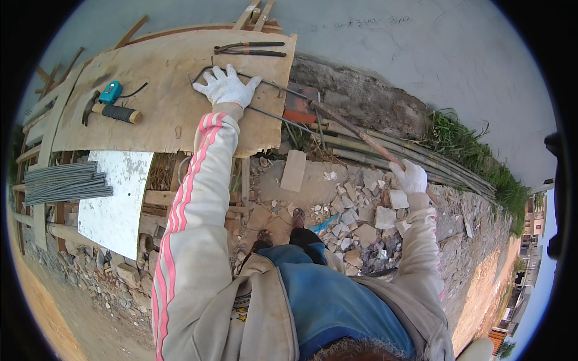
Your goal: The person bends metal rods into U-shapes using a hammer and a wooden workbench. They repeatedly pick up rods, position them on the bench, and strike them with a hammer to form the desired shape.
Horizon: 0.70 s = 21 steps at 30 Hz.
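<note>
My left hand (226, 88), in a white knit glove, lies flat on a plywood board (162, 78) with its fingers spread. Under and beside it runs a thin steel rod (271, 114) bent into a narrow loop; the palm hides part of it. My right hand (412, 177), gloved too, is closed around the near end of a long rusty bar (355, 133). The bar slants up to the board's right edge, where its far end meets the rod. Pincers (253, 48) with dark handles lie beyond my left hand.
On the board's left are a hammer (117, 113) and a teal tape measure (111, 92). Cut steel rods (66, 182) lie in a bundle beside a white panel (114, 198). Bamboo poles (385, 150) run along the wall. Broken rubble (367, 219) surrounds my feet.
</note>
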{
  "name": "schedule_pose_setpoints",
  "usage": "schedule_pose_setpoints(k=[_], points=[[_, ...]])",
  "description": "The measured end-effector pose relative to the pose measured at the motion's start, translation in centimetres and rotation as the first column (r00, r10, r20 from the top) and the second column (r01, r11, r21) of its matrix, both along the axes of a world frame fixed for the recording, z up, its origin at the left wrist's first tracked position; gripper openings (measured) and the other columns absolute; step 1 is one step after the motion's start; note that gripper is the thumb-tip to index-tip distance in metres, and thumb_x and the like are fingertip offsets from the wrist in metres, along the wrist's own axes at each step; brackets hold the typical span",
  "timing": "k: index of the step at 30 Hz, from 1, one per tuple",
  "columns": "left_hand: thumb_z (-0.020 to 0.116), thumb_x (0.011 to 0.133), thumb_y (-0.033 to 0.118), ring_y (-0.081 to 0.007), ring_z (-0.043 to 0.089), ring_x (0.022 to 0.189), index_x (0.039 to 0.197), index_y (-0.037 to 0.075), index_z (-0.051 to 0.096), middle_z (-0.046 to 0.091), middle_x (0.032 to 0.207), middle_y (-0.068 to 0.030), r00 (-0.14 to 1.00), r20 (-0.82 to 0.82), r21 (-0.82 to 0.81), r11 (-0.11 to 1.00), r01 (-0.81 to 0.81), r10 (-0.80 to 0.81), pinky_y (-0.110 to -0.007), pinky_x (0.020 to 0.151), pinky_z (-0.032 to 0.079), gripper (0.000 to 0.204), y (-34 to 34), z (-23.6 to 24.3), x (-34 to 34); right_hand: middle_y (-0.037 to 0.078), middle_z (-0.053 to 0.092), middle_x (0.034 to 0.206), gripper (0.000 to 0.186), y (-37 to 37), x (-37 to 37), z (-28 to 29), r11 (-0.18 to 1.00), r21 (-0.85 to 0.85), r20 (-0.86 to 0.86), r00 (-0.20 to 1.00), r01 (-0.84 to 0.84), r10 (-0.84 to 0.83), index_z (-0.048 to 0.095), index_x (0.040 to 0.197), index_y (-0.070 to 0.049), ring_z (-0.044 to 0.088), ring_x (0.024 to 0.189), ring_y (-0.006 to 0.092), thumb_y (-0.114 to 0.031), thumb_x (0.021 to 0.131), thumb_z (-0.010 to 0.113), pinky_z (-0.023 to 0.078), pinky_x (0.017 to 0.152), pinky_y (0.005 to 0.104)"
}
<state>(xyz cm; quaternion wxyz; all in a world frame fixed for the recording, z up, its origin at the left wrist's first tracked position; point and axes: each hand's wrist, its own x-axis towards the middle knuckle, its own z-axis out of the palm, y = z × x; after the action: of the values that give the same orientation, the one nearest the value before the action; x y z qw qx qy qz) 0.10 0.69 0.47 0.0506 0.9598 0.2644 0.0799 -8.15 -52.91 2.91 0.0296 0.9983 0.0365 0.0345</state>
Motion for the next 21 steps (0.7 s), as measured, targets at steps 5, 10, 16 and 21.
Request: schedule_pose_setpoints(k=[5, 10, 16, 21], points=[[0.043, 0.090, 0.086, -0.0394, 0.028, 0.156, 0.162, 0.018, 0.040, 0.033, 0.169, -0.0155, 0.999, -0.034, 0.010, 1.000, 0.006, -0.006, -0.074, 0.119, 0.013, 0.100, -0.1, 0.3, -0.2, 0.022, 0.073, 0.084, 0.065, 1.2, -2.1, 0.2, 0.998, 0.002, 0.038, 0.997, 0.063, -0.063, 0.073, 0.091, -0.009, 0.070, 0.086, 0.0447, -0.073, 0.089, 0.061, 0.052, 0.075, 0.0555], [0.042, 0.091, 0.084, -0.0406, 0.027, 0.156, 0.164, 0.018, 0.037, 0.032, 0.169, -0.0166, 0.998, -0.047, -0.004, 1.000, 0.027, -0.028, -0.074, 0.120, 0.012, 0.099, 0.0, 0.6, -0.3, 0.022, 0.075, 0.088, 0.069, 4.2, -6.4, 0.3, 0.982, 0.024, 0.026, 0.982, 0.186, -0.187, 0.078, 0.096, -0.010, 0.072, 0.089, 0.0422, -0.076, 0.089, 0.059, 0.055, 0.079, 0.0524], [0.044, 0.090, 0.084, -0.0407, 0.028, 0.155, 0.165, 0.018, 0.036, 0.032, 0.170, -0.0161, 0.999, -0.035, -0.022, 0.999, 0.040, -0.041, -0.073, 0.121, 0.011, 0.100, 0.1, 0.9, -0.5, 0.023, 0.075, 0.087, 0.071, 8.1, -12.0, -0.3, 0.963, 0.099, 0.101, 0.960, 0.250, -0.260, 0.079, 0.095, -0.010, 0.073, 0.087, 0.0418, -0.077, 0.091, 0.056, 0.056, 0.077, 0.0523], [0.046, 0.089, 0.083, -0.0410, 0.028, 0.155, 0.165, 0.019, 0.036, 0.031, 0.171, -0.0157, 0.997, -0.059, -0.033, 0.999, 0.041, -0.043, -0.073, 0.120, 0.010, 0.100, 0.0, 1.1, -0.5, 0.023, 0.074, 0.084, 0.070, 9.4, -13.3, 0.9, 0.958, 0.109, 0.107, 0.955, 0.264, -0.276, 0.077, 0.092, -0.009, 0.073, 0.084, 0.0420, -0.075, 0.092, 0.056, 0.055, 0.076, 0.0535]])
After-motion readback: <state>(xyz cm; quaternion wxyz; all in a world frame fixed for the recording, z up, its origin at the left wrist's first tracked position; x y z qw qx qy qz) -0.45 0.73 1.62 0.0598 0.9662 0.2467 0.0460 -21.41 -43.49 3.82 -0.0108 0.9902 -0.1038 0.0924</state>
